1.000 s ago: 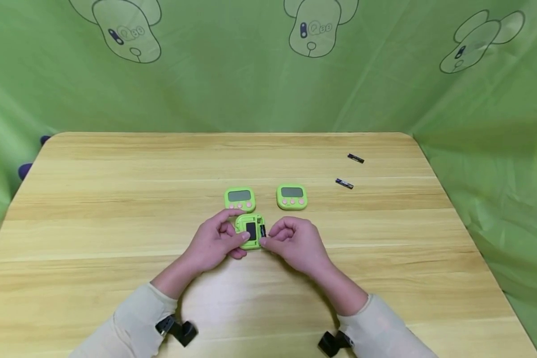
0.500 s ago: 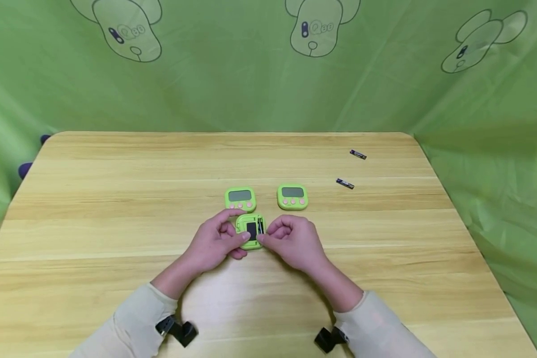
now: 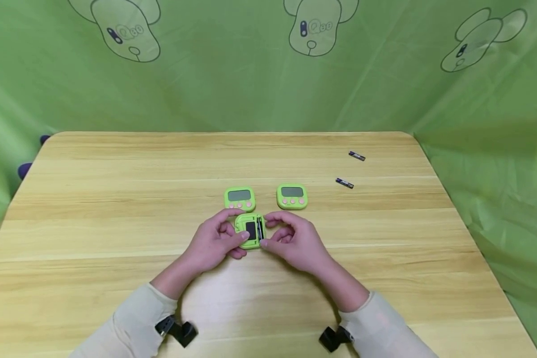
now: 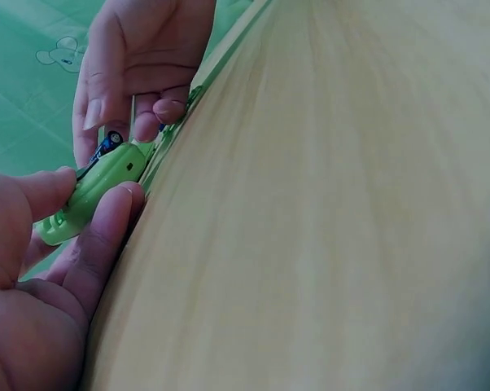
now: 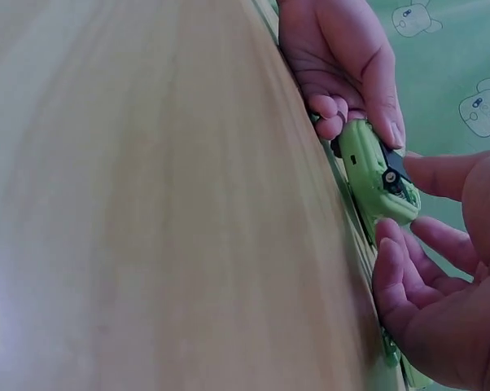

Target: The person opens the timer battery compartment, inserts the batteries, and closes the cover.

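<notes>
A green digital kitchen timer (image 3: 241, 223), back side up, is gripped by my left hand (image 3: 214, 241), its thumb (image 3: 243, 236) on the back beside a black rectangle (image 3: 250, 230). A slim dark battery (image 3: 260, 229) lies along the uncovered slot at the timer's right side. In the left wrist view, that battery's end (image 4: 113, 138) stands a little proud of the casing. My right hand (image 3: 297, 243) is at this side, thumb by the slot's lower end and forefinger stretched to the upper corner. Its other fingers are loosely bent; whether the thumb presses the battery is unclear.
Two similar green timers, one at left (image 3: 239, 196) and one at right (image 3: 292, 197), lie screen up just beyond my hands. Two loose batteries, a nearer (image 3: 344, 183) and a farther (image 3: 356, 155), lie at the right on the wooden table (image 3: 116, 199). A green curtain (image 3: 232, 84) hangs behind.
The battery at the slot has shifted leftward into it. My right forefinger has straightened away from the thumb toward the timer's upper corner. My left hand has stayed put.
</notes>
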Demonstrator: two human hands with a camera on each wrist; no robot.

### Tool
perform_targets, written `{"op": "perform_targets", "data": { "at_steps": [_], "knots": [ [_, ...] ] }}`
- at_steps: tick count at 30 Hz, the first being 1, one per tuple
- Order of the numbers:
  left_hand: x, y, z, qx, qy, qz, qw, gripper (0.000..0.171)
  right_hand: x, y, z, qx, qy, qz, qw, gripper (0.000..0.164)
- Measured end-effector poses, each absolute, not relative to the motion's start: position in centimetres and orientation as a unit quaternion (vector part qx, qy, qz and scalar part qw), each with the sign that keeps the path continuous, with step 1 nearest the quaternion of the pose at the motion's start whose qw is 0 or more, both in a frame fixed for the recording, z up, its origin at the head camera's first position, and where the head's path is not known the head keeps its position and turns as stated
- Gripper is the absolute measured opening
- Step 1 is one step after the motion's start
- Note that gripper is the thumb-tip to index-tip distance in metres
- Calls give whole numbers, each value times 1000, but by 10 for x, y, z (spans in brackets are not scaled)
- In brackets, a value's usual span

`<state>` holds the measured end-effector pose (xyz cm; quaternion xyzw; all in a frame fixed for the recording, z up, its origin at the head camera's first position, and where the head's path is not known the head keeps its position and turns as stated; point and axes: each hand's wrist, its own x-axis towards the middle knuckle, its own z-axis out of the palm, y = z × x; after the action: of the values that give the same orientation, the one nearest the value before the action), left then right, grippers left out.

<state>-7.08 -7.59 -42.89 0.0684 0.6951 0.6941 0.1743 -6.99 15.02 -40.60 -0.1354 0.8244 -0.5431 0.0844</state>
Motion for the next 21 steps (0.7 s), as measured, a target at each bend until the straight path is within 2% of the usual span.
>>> {"op": "perform_targets", "data": {
  "at_steps": [3,10,21],
  "knots": [
    [-71,-76,-430,70,697,692,175,50,-70,150,-407,-149,830,-528,100,50],
    [-71,-77,-429,72,706,681,180,52,-70,148,-410,-205,862,-455,91,54],
    [-72,-77,-428,67,704,684,180,53,-72,145,-413,-204,871,-438,90,43]
  ]
}}
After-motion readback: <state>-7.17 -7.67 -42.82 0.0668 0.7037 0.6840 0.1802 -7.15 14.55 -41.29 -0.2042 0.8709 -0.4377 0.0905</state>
